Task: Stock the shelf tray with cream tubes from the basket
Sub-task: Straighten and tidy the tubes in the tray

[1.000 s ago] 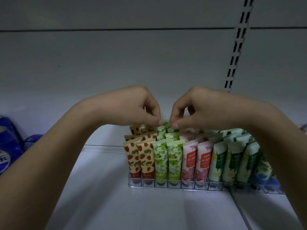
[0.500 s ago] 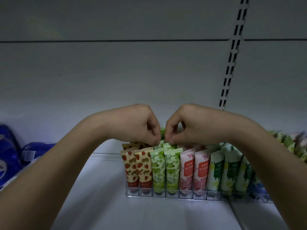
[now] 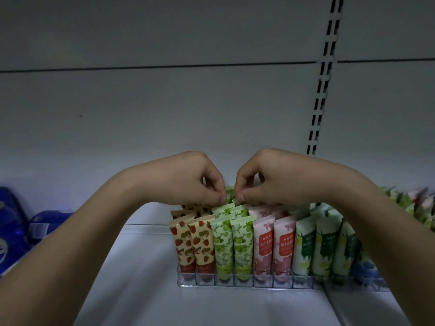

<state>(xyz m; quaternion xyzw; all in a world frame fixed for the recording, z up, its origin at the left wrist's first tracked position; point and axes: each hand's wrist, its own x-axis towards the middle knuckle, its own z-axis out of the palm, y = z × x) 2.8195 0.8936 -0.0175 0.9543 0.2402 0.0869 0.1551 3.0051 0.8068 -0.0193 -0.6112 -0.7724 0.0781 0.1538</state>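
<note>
Fingertips of left hand (image 3: pixel 188 180) and right hand (image 3: pixel 270 180) pinch green-patterned tubes (image 3: pixel 229 201) in the clear tray (image 3: pixel 259 282); label writing is unreadable.

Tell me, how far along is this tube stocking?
Mostly done, it seems: the clear tray already holds front rows of strawberry tubes, green tubes, pink tubes and pale green tubes. In hand: the left hand and right hand pinch a green tube at the back. The basket is out of view, so what remains is unknown.
</note>
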